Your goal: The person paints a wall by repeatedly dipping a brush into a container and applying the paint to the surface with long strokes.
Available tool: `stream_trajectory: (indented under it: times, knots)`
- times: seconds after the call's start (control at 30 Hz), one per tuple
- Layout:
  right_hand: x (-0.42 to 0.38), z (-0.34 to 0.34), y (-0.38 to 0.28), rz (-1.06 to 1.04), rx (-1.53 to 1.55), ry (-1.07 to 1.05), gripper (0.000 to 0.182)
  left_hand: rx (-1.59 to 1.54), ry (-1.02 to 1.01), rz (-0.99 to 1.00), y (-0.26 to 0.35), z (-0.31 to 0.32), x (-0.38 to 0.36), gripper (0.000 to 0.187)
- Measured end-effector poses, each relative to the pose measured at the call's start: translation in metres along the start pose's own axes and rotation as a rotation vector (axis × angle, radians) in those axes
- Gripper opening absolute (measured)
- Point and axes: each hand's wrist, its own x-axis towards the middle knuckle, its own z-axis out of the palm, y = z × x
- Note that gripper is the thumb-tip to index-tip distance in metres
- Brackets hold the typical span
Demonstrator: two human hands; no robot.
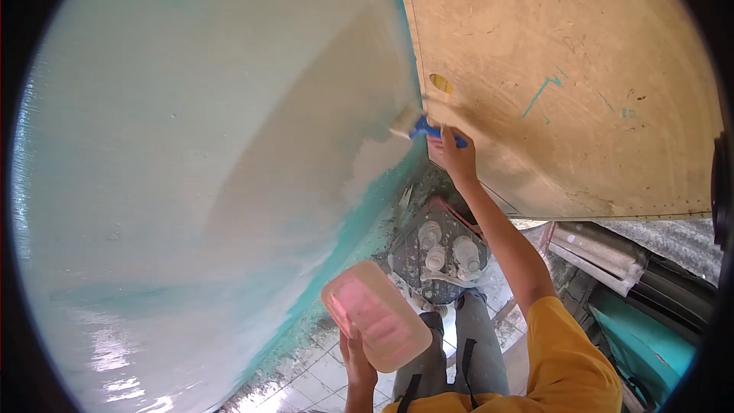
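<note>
Pinching a blue-handled brush (423, 128) in my right hand (455, 154) around one o'clock, bristles at the pale panel (191, 145), while my left hand (358, 359) is gripping a pink tray (417, 340), six-ish.

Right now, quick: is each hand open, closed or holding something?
Left hand: holding the pink tub, fingers partly hidden.
Right hand: closed, holding the blue-handled brush.

Free room runs left along the pale wall (176, 145); the plywood panel (589, 84) bars the right.
</note>
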Motion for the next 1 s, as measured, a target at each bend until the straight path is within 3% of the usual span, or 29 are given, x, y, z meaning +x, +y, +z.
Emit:
stream_trajectory:
  times: [0.13,0.23,0.37,0.43,0.5,0.67,0.87,1.0]
  knots:
    - [-0.019,0.036,-0.109,-0.24,0.115,-0.062,0.038,-0.013,-0.012,-0.034,-0.002,0.0,0.0,0.069]
    - [-0.02,0.035,-0.131,-0.258,0.261,-0.074,0.038,-0.016,0.005,-0.034,-0.005,-0.002,-0.001,0.068]
    - [-0.003,0.015,-0.053,-0.103,0.339,-0.047,0.04,-0.001,0.045,-0.016,-0.011,-0.004,0.0,0.067]
    - [-0.004,0.006,-0.01,0.09,0.304,0.037,0.041,0.001,0.035,-0.024,-0.016,-0.009,0.001,0.068]
    - [0.0,-0.011,0.037,0.094,0.238,0.032,0.04,0.003,0.026,-0.033,-0.016,-0.005,0.0,0.068]
    - [0.001,-0.007,0.027,0.106,0.09,0.067,0.037,-0.011,-0.003,-0.005,-0.006,0.011,-0.003,0.068]
    - [-0.015,0.067,-0.202,-0.159,0.009,-0.018,0.037,-0.008,-0.007,0.1,0.02,0.016,-0.016,0.067]
    - [-0.037,0.106,-0.352,-0.371,0.145,-0.101,0.037,-0.047,-0.051,0.184,0.046,0.016,-0.031,0.067]
